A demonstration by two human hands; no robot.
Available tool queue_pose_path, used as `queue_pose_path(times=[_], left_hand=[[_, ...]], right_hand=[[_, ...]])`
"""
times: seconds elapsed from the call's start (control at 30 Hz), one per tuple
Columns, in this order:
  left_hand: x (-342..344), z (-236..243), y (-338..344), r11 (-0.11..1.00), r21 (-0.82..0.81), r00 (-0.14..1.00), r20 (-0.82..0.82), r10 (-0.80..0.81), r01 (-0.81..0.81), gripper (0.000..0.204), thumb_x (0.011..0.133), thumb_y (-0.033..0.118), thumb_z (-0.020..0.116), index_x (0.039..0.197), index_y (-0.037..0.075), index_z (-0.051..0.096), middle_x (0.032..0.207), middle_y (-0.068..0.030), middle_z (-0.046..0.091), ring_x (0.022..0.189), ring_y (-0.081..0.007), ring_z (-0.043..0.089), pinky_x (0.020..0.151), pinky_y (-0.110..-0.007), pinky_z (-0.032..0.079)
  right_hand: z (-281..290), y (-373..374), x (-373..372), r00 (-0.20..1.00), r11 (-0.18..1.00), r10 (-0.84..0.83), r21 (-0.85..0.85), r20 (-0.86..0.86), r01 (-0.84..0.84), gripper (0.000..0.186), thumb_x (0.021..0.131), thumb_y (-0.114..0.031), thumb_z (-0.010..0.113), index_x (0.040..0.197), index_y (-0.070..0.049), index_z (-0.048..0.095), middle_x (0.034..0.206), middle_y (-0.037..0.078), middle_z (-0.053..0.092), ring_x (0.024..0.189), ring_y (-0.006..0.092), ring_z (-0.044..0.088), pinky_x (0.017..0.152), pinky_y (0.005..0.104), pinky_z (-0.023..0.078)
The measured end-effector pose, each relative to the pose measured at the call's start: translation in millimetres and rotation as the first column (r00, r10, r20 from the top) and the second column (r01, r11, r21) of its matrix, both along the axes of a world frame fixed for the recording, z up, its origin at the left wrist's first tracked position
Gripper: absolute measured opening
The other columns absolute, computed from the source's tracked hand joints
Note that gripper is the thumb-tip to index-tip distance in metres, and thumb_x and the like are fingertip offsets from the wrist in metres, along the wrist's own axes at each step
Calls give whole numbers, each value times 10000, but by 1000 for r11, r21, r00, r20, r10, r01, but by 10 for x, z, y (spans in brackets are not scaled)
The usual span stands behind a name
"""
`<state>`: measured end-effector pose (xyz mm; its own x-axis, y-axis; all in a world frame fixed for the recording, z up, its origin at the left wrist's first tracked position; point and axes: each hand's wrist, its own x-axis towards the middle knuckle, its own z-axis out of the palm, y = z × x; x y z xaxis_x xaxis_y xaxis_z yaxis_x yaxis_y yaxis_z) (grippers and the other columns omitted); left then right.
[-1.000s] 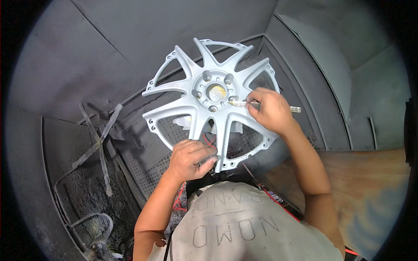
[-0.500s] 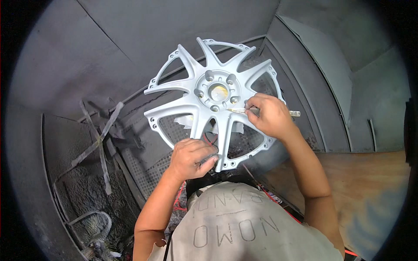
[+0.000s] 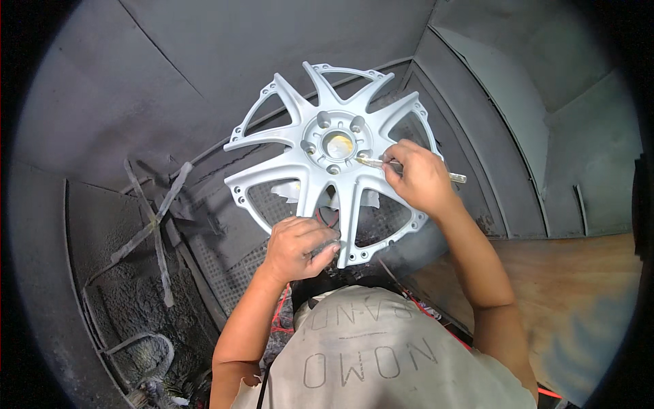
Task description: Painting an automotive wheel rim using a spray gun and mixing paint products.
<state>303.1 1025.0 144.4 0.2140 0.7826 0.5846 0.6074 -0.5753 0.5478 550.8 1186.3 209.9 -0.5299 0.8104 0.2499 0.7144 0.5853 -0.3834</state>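
Note:
A pale silver-grey wheel face (image 3: 313, 183) with paired spokes and bolt holes round its hub lies face up in front of me. My left hand (image 3: 300, 247) is closed on the ends of its near spokes, with the fingers curled over and the thumb toward the right. In a pinch, my right hand (image 3: 424, 178) holds a slim paintbrush (image 3: 458, 178). The brush points left, and its tip is at the hub's right rim, beside a bolt hole. Whether the tip touches the metal I cannot tell. Yellowish paper or film shows through the centre hole (image 3: 339, 146).
Dark, paint-dusted booth walls (image 3: 225, 41) rise behind and to both sides. A cross-shaped metal stand (image 3: 155, 221) is at the left. A brown board (image 3: 545, 286) lies at the right. A red hose (image 3: 281, 310) runs below the wheel, near my apron.
The paintbrush tip has moved slightly up along the hub rim, closer to the right bolt hole. The wheel face has shifted slightly left, while my left hand stays on it.

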Motion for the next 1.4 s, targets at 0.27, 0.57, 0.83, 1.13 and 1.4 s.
queue_pose_path(times=[0.27,0.57,0.83,1.13,1.4], left_hand=[[-37,-19,5,1000,-5,1000,-13,3,-3,139,778,170,831,893,104,788,845,-56,751,758,-260,729,685,-379,562],[-57,-49,-1,1000,17,1000,-2,-4,4,155,748,139,802,898,102,799,849,-70,764,739,-259,726,652,-373,533],[-88,-48,-7,1000,-11,1000,4,-12,12,149,749,135,798,894,100,799,854,-76,764,751,-265,731,658,-377,535],[-215,-39,-1,1000,8,1000,-2,-24,24,148,754,140,788,894,92,796,844,-76,757,740,-266,724,660,-377,535],[-741,51,-91,998,18,986,-156,65,-63,109,787,157,811,882,111,783,830,-46,739,694,-235,674,630,-365,459]], right_hand=[[6,18,16,998,998,53,-42,33,-51,158,912,-194,711,1001,-67,740,974,139,698,911,395,704,796,508,560],[11,0,-23,996,995,76,-74,52,-72,143,912,-190,716,998,-78,741,971,138,699,904,395,706,793,502,563],[-3,-69,-39,997,997,76,-9,15,-76,133,914,-194,717,978,-78,724,989,130,694,885,394,705,779,505,563],[49,-161,7,998,994,68,-82,7,-68,143,889,-185,717,970,-67,726,976,140,694,954,381,700,827,495,563],[226,-153,56,998,1000,-3,-8,-56,3,176,893,-201,737,988,-53,741,952,165,698,919,397,690,827,484,552]])
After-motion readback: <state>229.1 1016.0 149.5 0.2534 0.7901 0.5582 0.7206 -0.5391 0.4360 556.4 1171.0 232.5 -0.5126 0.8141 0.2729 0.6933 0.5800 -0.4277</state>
